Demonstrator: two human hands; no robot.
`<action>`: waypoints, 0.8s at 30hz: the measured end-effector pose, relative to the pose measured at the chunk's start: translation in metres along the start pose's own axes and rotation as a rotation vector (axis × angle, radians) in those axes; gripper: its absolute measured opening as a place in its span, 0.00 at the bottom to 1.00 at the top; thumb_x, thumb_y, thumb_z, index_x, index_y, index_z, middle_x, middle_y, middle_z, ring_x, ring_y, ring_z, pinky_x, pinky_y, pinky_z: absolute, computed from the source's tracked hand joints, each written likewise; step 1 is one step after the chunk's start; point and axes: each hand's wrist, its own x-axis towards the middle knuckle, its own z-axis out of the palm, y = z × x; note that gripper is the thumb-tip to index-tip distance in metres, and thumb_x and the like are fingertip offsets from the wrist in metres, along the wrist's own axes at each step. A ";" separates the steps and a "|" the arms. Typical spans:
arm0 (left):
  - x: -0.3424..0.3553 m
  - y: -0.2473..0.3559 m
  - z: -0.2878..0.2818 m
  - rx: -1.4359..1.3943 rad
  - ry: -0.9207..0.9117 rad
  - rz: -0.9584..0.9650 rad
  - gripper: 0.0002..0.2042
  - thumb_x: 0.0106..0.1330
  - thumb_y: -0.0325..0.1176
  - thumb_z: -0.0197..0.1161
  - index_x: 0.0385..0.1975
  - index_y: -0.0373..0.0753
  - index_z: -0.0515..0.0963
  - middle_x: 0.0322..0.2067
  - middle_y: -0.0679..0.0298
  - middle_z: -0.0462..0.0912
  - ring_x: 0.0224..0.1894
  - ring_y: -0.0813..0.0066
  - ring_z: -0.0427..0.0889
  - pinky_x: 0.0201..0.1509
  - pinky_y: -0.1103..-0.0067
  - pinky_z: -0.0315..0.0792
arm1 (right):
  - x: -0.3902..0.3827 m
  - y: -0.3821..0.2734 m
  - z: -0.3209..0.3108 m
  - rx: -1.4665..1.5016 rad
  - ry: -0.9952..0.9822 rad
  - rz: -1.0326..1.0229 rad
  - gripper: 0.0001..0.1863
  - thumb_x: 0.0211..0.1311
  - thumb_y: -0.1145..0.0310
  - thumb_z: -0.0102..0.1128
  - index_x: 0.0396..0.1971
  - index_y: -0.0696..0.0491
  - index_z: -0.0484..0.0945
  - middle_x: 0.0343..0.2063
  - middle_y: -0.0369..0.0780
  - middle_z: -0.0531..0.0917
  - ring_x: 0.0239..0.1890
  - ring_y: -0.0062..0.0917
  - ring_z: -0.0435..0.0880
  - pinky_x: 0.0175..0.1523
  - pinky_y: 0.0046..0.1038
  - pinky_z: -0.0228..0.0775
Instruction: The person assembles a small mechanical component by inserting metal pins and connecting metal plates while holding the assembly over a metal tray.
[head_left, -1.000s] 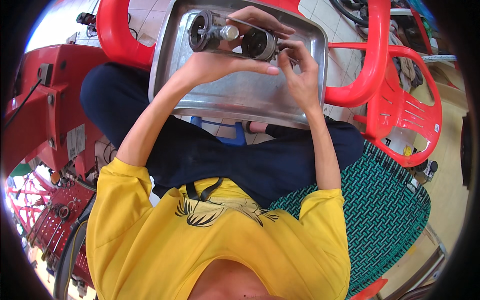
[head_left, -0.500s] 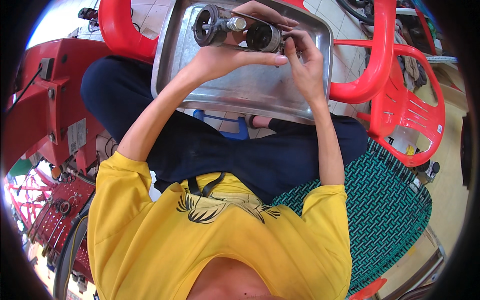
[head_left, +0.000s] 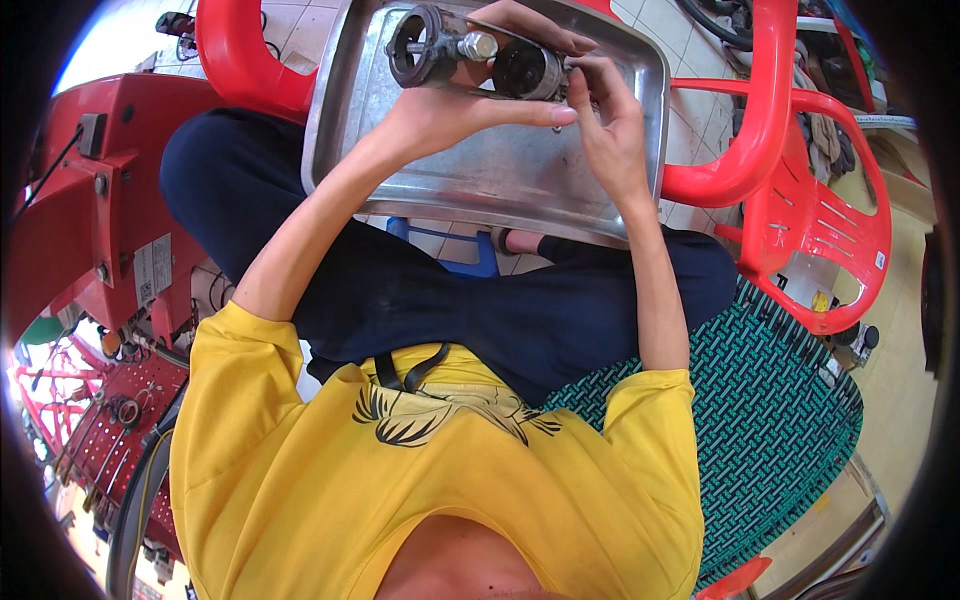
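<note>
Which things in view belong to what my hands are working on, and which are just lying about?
In use:
- grey metal assembly with round ends, held in the left hand, the right hand at its right end
- shiny rectangular metal tray, beneath both hands

Just around:
- red plastic slotted-back chair
- blue plastic stool
- green-and-black woven seat

a head-worn fisheye looks down past the shirt [head_left: 440, 500] at the nearby fingers [head_left: 612, 88].
</note>
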 end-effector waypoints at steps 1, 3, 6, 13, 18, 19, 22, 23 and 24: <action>0.000 0.001 -0.001 0.006 0.008 -0.010 0.24 0.58 0.27 0.77 0.53 0.42 0.75 0.55 0.59 0.83 0.59 0.69 0.82 0.65 0.74 0.76 | 0.002 -0.002 0.002 -0.003 0.016 -0.045 0.12 0.71 0.63 0.62 0.40 0.58 0.83 0.27 0.36 0.85 0.32 0.19 0.80 0.41 0.25 0.71; 0.001 0.009 -0.003 -0.110 0.012 -0.107 0.25 0.59 0.26 0.77 0.55 0.38 0.73 0.58 0.56 0.80 0.62 0.68 0.78 0.66 0.73 0.73 | 0.003 -0.003 0.002 0.011 0.025 -0.089 0.13 0.72 0.63 0.62 0.40 0.59 0.82 0.27 0.36 0.85 0.31 0.19 0.80 0.40 0.25 0.71; 0.003 0.014 0.000 -0.161 0.039 -0.166 0.26 0.57 0.28 0.79 0.52 0.37 0.72 0.57 0.56 0.79 0.61 0.70 0.77 0.65 0.73 0.74 | 0.004 0.000 -0.002 0.030 -0.012 -0.027 0.12 0.72 0.63 0.62 0.40 0.59 0.82 0.28 0.36 0.84 0.31 0.18 0.80 0.40 0.24 0.71; 0.003 -0.001 0.006 -0.031 0.014 0.049 0.24 0.56 0.29 0.79 0.52 0.42 0.76 0.54 0.60 0.84 0.58 0.71 0.83 0.62 0.74 0.78 | 0.002 0.003 -0.001 0.064 -0.029 0.097 0.12 0.71 0.63 0.62 0.40 0.57 0.82 0.33 0.37 0.85 0.34 0.18 0.80 0.42 0.23 0.71; 0.003 0.012 0.000 -0.114 0.044 -0.151 0.26 0.56 0.28 0.80 0.51 0.36 0.72 0.55 0.55 0.81 0.60 0.70 0.79 0.64 0.73 0.75 | 0.001 -0.006 -0.004 -0.054 -0.022 -0.041 0.11 0.69 0.63 0.64 0.41 0.56 0.82 0.34 0.37 0.86 0.37 0.22 0.81 0.48 0.27 0.70; 0.003 0.010 0.000 -0.171 0.053 -0.135 0.26 0.55 0.28 0.80 0.51 0.36 0.72 0.56 0.55 0.81 0.60 0.70 0.79 0.64 0.73 0.75 | 0.001 -0.008 -0.004 -0.044 -0.024 -0.041 0.11 0.69 0.63 0.65 0.41 0.56 0.82 0.34 0.37 0.86 0.37 0.23 0.82 0.50 0.28 0.70; 0.002 0.007 0.002 -0.168 0.057 -0.114 0.26 0.55 0.28 0.80 0.51 0.37 0.71 0.56 0.55 0.80 0.59 0.71 0.79 0.63 0.73 0.75 | 0.001 -0.009 -0.004 -0.067 -0.020 -0.039 0.11 0.69 0.63 0.64 0.40 0.57 0.83 0.34 0.38 0.86 0.37 0.24 0.82 0.50 0.28 0.71; 0.001 0.005 0.003 -0.211 0.071 -0.114 0.27 0.55 0.28 0.80 0.51 0.36 0.71 0.56 0.55 0.80 0.60 0.71 0.79 0.63 0.73 0.75 | 0.001 -0.008 -0.004 -0.084 -0.017 -0.039 0.12 0.70 0.63 0.64 0.40 0.57 0.83 0.33 0.38 0.86 0.37 0.24 0.82 0.49 0.28 0.71; 0.001 0.004 0.005 -0.255 0.084 -0.113 0.27 0.55 0.28 0.80 0.51 0.36 0.71 0.56 0.55 0.80 0.60 0.71 0.79 0.63 0.73 0.75 | 0.000 -0.007 -0.004 -0.082 -0.016 -0.009 0.12 0.70 0.63 0.64 0.40 0.57 0.83 0.33 0.39 0.86 0.37 0.24 0.82 0.48 0.27 0.71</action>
